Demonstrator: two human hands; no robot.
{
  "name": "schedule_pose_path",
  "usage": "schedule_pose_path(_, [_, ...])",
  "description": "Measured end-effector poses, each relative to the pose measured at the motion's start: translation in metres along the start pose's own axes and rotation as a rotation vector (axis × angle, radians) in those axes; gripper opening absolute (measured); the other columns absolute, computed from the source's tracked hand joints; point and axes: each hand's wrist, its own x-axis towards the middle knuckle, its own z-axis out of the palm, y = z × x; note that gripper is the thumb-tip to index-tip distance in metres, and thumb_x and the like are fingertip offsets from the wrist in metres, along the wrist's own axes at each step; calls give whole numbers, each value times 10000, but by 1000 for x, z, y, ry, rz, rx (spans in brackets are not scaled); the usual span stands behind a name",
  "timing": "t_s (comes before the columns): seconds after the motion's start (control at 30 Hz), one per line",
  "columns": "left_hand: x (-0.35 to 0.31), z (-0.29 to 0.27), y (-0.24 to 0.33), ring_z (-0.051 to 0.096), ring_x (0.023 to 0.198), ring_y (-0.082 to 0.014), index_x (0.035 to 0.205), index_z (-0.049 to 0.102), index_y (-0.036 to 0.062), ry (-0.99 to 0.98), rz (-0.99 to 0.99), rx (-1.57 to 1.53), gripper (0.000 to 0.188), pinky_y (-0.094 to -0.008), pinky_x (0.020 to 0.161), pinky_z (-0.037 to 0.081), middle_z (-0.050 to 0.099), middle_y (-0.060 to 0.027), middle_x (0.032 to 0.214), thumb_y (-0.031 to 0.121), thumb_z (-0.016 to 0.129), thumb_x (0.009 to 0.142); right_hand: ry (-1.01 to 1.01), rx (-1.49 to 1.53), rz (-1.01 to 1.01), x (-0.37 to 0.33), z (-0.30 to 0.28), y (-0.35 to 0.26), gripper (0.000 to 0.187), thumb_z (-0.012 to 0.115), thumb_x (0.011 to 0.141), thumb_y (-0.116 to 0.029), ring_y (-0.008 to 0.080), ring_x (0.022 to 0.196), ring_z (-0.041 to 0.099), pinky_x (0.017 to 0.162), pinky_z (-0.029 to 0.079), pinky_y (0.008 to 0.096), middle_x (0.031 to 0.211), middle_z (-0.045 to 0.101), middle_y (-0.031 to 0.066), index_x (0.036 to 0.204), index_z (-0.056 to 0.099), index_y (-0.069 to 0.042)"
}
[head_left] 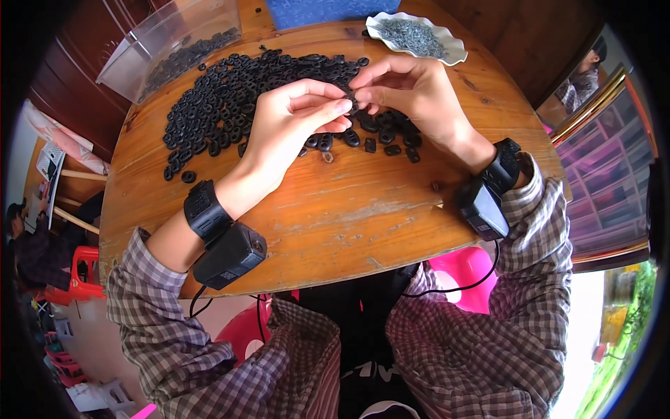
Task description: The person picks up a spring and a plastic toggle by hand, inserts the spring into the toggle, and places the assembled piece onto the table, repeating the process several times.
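Over the middle of the table, my left hand (289, 122) pinches a small black plastic piece (353, 105) between thumb and fingers, largely hidden by the fingertips. My right hand (415, 94) meets it from the other side, thumb and forefinger pressed together right at the piece; whatever sits in that pinch is too small to make out. Beneath and beyond the hands spreads a heap of small black plastic pieces (223, 105), many oval with holes. Several more lie loose below the fingers, among them a brownish, see-through one (327, 158).
At the back right stands a white wavy-edged plate (457, 53) heaped with tiny metal parts (412, 36). A clear plastic box (117, 75) with more black pieces is at the back left. A blue container (328, 10) sits at the far edge. Cables hang from both wrist devices.
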Motion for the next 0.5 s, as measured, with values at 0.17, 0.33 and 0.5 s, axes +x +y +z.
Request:
schedule_pose_path(0.17, [2,0,-1,623,760,-164,965,570,-42,31,-12,2,183,-237,715,503,621,-111,848,45,585,806,-24,-22,-33,-2,-2,1,117,588,780,24,148,768,612,705,511,242,871,618,112,892,595,57])
schedule_pose_path(0.33, [1,0,0,623,758,-165,964,567,-48,23,-7,17,183,-236,718,502,620,-116,856,40,584,804,28,45,-36,-2,1,-1,137,521,761,98,135,760,610,720,512,241,806,620,96,861,605,57])
schedule_pose_path(0.5, [1,-1,-2,622,757,-165,964,565,-51,17,-11,21,184,-236,718,501,620,-119,859,38,584,804,-24,-116,-134,-3,-1,3,117,576,790,32,121,737,600,681,507,226,859,614,105,902,598,55])
